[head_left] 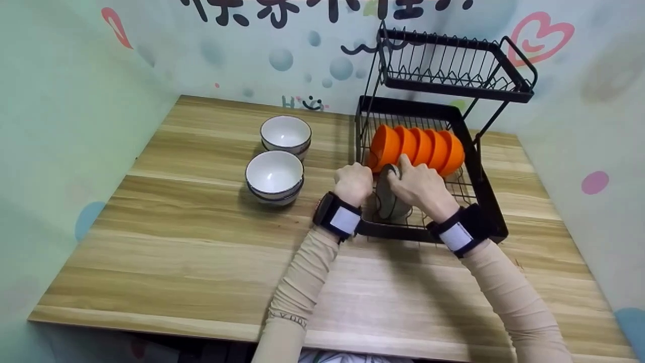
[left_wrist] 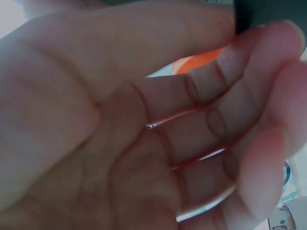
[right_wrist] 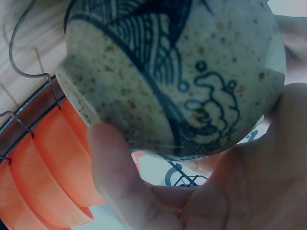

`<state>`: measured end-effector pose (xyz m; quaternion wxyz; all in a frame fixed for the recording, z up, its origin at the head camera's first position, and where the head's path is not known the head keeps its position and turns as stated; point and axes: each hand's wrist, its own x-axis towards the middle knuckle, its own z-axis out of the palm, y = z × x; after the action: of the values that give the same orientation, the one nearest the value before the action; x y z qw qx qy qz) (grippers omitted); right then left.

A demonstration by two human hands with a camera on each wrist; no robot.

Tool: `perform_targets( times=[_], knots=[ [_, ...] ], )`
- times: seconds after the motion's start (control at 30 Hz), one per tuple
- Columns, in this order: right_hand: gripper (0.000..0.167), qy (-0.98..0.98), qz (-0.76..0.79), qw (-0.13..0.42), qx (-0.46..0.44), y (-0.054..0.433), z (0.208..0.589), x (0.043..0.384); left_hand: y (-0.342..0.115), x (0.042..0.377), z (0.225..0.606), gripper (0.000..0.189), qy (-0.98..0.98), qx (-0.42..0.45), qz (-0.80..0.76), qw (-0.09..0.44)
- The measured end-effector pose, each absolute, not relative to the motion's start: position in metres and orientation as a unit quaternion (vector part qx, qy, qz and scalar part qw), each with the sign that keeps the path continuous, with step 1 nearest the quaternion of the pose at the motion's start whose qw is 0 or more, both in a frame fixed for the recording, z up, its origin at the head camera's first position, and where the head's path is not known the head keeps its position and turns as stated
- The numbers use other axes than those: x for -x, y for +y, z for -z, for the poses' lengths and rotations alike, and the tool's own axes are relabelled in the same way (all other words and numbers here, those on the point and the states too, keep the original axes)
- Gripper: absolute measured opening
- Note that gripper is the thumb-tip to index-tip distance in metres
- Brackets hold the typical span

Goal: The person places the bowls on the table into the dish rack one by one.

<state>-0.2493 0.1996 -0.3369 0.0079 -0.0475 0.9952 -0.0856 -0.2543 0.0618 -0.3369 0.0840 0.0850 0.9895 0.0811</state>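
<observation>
A speckled bowl with a blue wave pattern (right_wrist: pixel 192 91) stands tilted on its side at the front left of the black dish rack's lower tier (head_left: pixel 398 232). My right hand (head_left: pixel 421 186) grips it, the thumb (right_wrist: pixel 115 177) lying against the outside near its foot. At the rack's left edge is my left hand (head_left: pixel 353 184), its fingers curled. In the left wrist view the thumb and fingertips meet at a dark piece, apparently the bowl's rim; shadow hides the detail. Several orange bowls (head_left: pixel 385 146) stand nested on edge just behind the right hand.
Two stacks of white bowls with dark rims, a rear stack (head_left: pixel 286 132) and a front stack (head_left: pixel 274 174), stand left of the rack on the wooden table (head_left: pixel 191 242). An upper rack tier (head_left: pixel 453 83) overhangs the back. Walls (head_left: pixel 60 126) border the table's back and sides.
</observation>
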Motion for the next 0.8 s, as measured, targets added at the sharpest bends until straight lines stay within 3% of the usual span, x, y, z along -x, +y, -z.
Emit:
perform_targets(
  times=[0.8],
  knots=[
    [0.053,0.990,0.096,0.079,0.066,0.2022,0.3322,0.2498,0.0616,0.2578,0.3397,0.031,0.989,-0.095,-0.078,0.086]
  ],
)
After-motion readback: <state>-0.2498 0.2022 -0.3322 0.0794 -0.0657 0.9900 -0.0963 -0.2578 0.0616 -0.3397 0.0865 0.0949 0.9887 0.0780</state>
